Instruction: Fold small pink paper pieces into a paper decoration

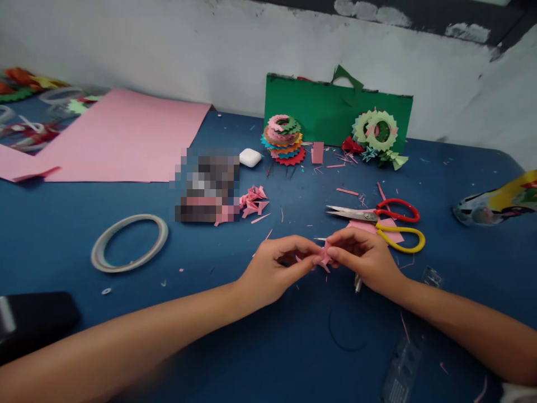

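My left hand (274, 268) and my right hand (363, 257) meet over the blue table (251, 347), both pinching one small folded pink paper piece (324, 256) between their fingertips. Just beyond my right hand lie scissors (380, 218) with one red and one yellow handle, resting on a pink paper scrap. A little heap of folded pink paper pieces (253, 202) lies farther back, left of the scissors.
A roll of tape (130, 242) lies at the left. A large pink sheet (121, 137) covers the back left. A green card (335, 112), stacked paper rings (284, 140), a pale green paper wreath (377, 134) and a white case (250, 157) stand at the back. A dark object (33, 322) sits near left.
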A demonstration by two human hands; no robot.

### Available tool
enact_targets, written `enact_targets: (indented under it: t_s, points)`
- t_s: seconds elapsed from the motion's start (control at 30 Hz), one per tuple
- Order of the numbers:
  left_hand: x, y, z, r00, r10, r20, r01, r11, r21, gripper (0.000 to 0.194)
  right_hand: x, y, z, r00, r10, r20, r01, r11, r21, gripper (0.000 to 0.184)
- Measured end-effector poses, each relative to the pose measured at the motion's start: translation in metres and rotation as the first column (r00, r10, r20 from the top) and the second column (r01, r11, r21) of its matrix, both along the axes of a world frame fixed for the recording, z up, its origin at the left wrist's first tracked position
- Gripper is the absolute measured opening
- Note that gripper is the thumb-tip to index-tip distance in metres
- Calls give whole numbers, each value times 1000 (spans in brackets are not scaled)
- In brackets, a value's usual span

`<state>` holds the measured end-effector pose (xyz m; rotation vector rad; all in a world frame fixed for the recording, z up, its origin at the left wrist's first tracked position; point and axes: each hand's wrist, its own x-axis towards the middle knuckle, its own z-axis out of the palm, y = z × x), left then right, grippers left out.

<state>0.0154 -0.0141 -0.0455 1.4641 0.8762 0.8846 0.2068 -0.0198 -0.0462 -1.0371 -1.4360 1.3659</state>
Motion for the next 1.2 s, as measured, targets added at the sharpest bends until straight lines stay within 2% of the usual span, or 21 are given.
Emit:
enact_targets:
  t_s: [0.13, 0.37, 0.5, 0.57, 0.67, 0.8, 0.87, 1.03, 1.2]
  points:
    - [-1, -1, -2, 999, -36, 26, 36, 999, 12, 12, -2, -1, -1, 998, -20, -53, 17, 999, -50, 13]
    - [-1, -4, -4, 999, -6, -40, 10, 996, 92, 18, -2, -3, -2, 998, 8, -58, -13, 996, -92, 11]
    - [-1, -4, -4, 1000, 5, -2, -5, 999, 32, 19, 0, -1, 1, 1000, 13, -22, -14, 998, -69, 23]
    - [-1, -3, -4, 999, 15, 39, -14, 999, -31, 18, 4, 1, 2, 1000, 0, -8, 0, 999, -42, 22]
    - [0, 0, -3, 993, 73, 91, -61, 991, -120, 17, 11, 5, 6, 999, -46, -23, 47, 999, 19, 10]
    - [2, 2, 1, 982, 129, 138, -102, 978, -184, 18, 17, 7, 11, 1000, -28, 7, 26, 972, 232, 7]
    - [3, 2, 3, 979, 136, 150, -109, 978, -178, 17, 17, 5, 11, 999, -17, 49, 2, 953, 302, 9]
    - [2, 0, 3, 986, 133, 100, -121, 985, -122, 16, 13, -1, 10, 995, -52, 85, 20, 941, 337, 33]
    - [2, -1, 1, 984, 176, 28, -176, 984, -6, 14, 13, -2, 14, 983, -120, 139, 59, 924, 378, 30]
